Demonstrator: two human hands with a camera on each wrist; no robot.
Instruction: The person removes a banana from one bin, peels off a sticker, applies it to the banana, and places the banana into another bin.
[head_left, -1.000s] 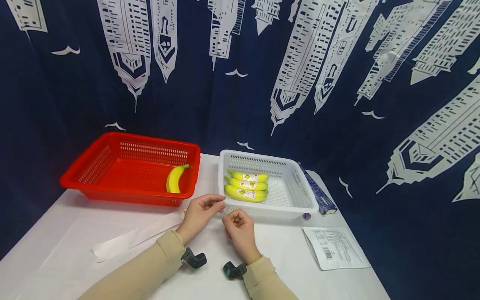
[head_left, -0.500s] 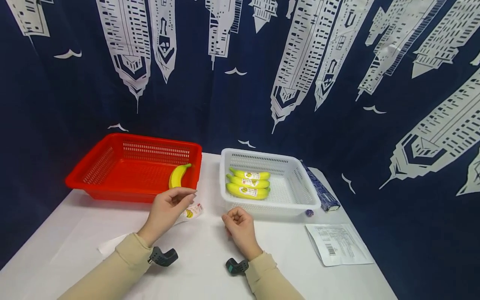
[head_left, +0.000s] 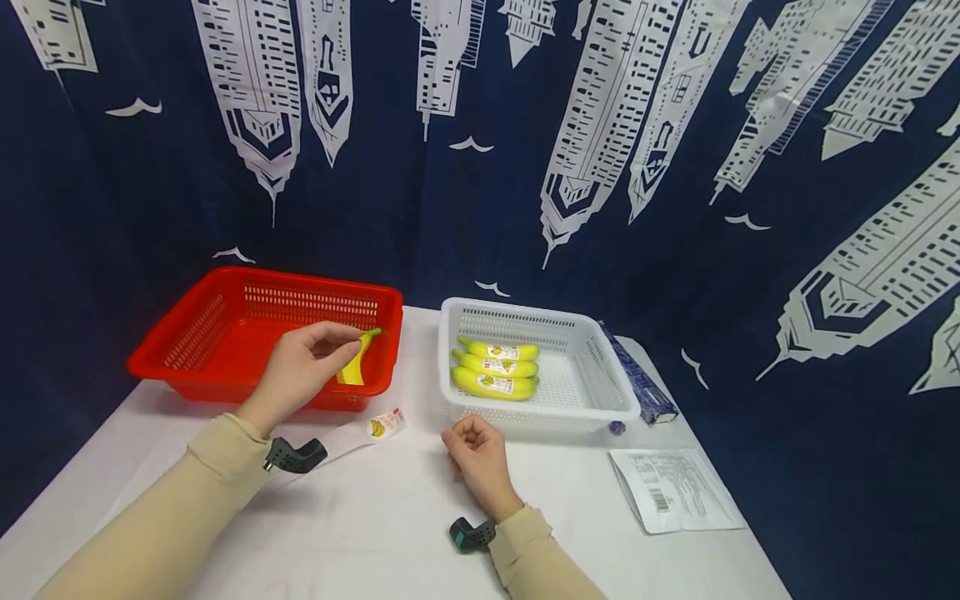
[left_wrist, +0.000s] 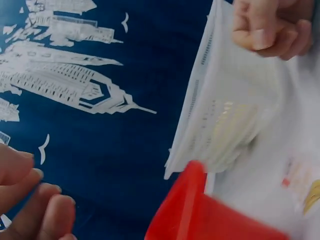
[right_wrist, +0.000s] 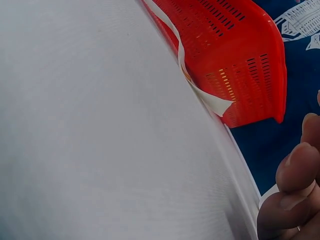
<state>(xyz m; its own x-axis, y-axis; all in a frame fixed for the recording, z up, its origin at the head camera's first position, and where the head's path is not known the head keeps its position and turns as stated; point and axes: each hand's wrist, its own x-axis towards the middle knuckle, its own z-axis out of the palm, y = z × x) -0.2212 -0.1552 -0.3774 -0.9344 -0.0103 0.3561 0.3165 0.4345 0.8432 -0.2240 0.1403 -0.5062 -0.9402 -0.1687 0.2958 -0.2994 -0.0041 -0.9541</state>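
Note:
My left hand (head_left: 300,367) hovers over the near right part of the red basket (head_left: 206,342), its fingers bent toward the thumb and nothing seen between them. Just beside its fingertips lies one yellow banana (head_left: 356,367), partly hidden by the hand. In the left wrist view the left fingers (left_wrist: 45,210) hang at the lower left. My right hand (head_left: 482,460) rests low over the table in front of the white basket (head_left: 577,375), fingers loosely curled and holding nothing. Several bananas (head_left: 497,367) with printed labels lie side by side in the white basket.
A strip of labels (head_left: 384,425) with a banana print lies before the red basket, partly behind the left wrist. Right of the white basket are a dark blue box (head_left: 645,387) and a small purple object (head_left: 617,427). A white pouch (head_left: 675,492) lies at the right edge.
My left hand has moved left and away from me, from beside the white basket to above the red basket. The label strip's printed end is now uncovered. My right hand has stayed put.

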